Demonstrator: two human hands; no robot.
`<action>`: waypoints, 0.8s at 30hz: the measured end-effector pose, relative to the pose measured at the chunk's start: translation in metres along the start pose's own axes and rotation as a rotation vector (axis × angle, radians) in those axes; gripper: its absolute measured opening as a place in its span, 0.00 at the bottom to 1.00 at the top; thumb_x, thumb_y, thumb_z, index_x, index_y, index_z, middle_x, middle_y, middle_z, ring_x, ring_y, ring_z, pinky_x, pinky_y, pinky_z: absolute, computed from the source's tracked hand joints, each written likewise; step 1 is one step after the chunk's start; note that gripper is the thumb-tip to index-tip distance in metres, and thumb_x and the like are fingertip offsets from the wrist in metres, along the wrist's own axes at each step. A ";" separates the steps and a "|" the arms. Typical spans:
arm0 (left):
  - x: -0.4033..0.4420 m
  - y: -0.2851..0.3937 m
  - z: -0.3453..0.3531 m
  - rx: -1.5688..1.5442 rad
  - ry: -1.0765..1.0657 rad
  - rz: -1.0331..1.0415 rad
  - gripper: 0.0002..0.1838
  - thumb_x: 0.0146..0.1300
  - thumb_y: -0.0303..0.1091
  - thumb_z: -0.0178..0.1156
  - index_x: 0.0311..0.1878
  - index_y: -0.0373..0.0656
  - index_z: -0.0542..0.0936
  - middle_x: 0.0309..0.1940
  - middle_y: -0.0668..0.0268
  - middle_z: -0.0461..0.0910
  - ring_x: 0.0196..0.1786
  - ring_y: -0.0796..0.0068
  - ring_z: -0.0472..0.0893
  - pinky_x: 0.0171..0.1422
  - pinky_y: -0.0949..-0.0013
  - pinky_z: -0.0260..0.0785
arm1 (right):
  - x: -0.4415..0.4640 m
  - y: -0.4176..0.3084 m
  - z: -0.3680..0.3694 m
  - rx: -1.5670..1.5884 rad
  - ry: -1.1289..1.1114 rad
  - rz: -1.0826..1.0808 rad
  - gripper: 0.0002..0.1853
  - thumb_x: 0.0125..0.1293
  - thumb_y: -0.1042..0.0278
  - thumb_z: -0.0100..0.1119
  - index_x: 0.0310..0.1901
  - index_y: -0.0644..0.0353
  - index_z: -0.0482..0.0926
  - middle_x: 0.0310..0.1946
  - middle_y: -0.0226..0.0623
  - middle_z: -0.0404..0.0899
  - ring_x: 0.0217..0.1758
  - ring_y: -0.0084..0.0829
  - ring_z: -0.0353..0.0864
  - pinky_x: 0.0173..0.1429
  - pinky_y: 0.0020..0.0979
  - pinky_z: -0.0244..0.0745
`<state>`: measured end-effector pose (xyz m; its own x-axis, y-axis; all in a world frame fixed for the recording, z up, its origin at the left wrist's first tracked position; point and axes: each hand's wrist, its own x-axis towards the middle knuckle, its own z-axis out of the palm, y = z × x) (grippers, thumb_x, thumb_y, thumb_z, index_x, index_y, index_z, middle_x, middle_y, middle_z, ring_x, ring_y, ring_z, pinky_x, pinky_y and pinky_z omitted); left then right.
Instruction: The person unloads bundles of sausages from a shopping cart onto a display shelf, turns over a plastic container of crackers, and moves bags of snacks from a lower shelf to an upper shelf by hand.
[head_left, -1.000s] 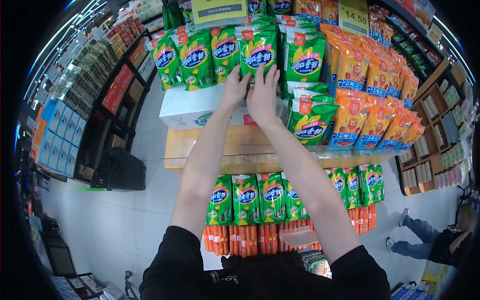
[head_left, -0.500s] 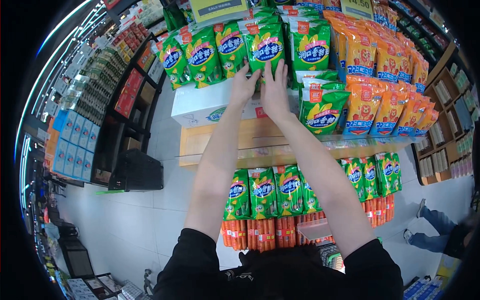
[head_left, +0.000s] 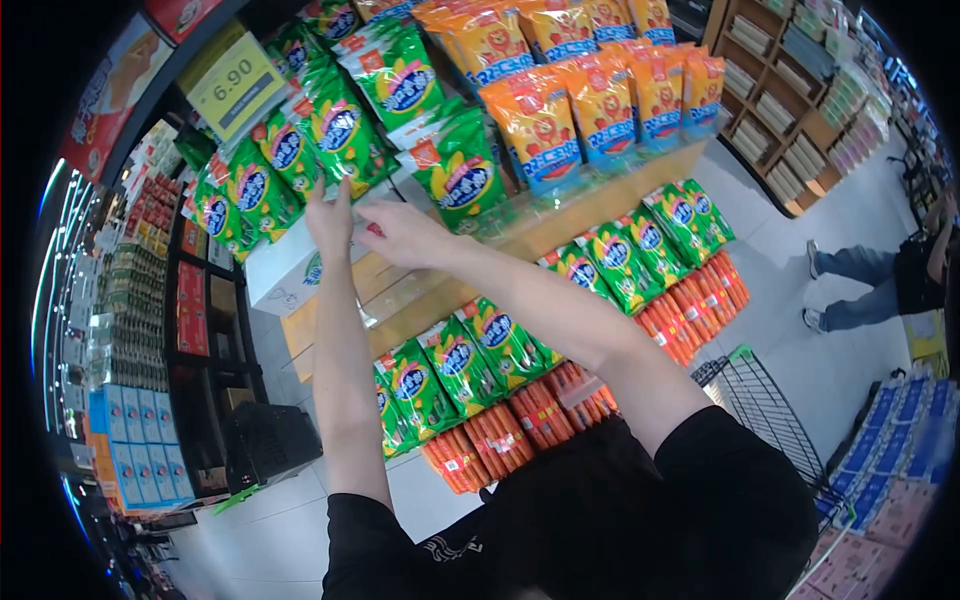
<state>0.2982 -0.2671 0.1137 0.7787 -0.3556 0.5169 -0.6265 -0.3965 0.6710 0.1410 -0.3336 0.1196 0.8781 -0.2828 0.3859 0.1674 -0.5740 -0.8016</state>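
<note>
My left hand (head_left: pixel 332 215) reaches up to the lower edge of a green bag (head_left: pixel 338 125) in the upper row, its fingers extended against the bag. Lower and to the right, my right hand (head_left: pixel 400 235) is at the front of the white box (head_left: pixel 290 262), its fingers bent near a small red mark; whether they hold anything is not clear. Another green bag (head_left: pixel 462 182) stands just right of my right hand. Orange bags (head_left: pixel 535 130) are lined up farther right on the wooden shelf (head_left: pixel 580 212).
A yellow price sign (head_left: pixel 235 85) stands at the upper left. Green bags (head_left: pixel 455 365) and red sausage packs (head_left: pixel 497 440) fill the lower shelf. A wire cart (head_left: pixel 765 410) is at the lower right, a person (head_left: pixel 870 275) at the far right, and a black bin (head_left: pixel 272 440) at the left.
The view has turned, tilting the display. My right hand has come away from the green bag down to the box front, while my left hand remains at the bag.
</note>
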 end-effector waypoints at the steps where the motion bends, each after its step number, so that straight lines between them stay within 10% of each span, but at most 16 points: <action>1: -0.008 0.007 -0.007 -0.041 0.025 0.012 0.31 0.54 0.46 0.64 0.54 0.30 0.74 0.38 0.47 0.80 0.37 0.64 0.81 0.42 0.64 0.71 | -0.022 -0.013 -0.010 0.084 -0.028 0.024 0.26 0.60 0.61 0.56 0.56 0.69 0.69 0.50 0.60 0.72 0.55 0.47 0.74 0.58 0.39 0.69; 11: -0.231 0.109 -0.098 -0.622 -0.158 0.056 0.16 0.64 0.26 0.53 0.55 0.32 0.73 0.40 0.58 0.80 0.32 0.80 0.77 0.33 0.79 0.66 | -0.253 -0.016 -0.036 0.592 0.069 0.299 0.19 0.65 0.71 0.55 0.56 0.70 0.70 0.46 0.42 0.79 0.51 0.26 0.77 0.54 0.27 0.72; 16: -0.348 0.049 -0.083 -0.653 -0.476 -0.557 0.16 0.64 0.28 0.54 0.54 0.32 0.73 0.37 0.59 0.81 0.28 0.82 0.76 0.31 0.79 0.67 | -0.322 -0.013 -0.088 0.725 0.261 0.589 0.18 0.66 0.69 0.55 0.55 0.69 0.72 0.41 0.38 0.80 0.45 0.23 0.79 0.49 0.25 0.75; 24: -0.356 0.067 -0.037 -0.563 -0.745 -0.616 0.20 0.65 0.34 0.55 0.57 0.33 0.70 0.40 0.62 0.80 0.37 0.79 0.78 0.38 0.77 0.70 | -0.335 0.139 -0.136 -0.212 0.457 0.627 0.22 0.60 0.61 0.59 0.51 0.69 0.74 0.43 0.47 0.79 0.48 0.37 0.78 0.54 0.33 0.71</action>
<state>-0.0199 -0.1353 -0.0054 0.6182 -0.7233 -0.3076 0.1110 -0.3070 0.9452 -0.1905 -0.4233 -0.0591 0.5027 -0.8609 0.0781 -0.4254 -0.3250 -0.8447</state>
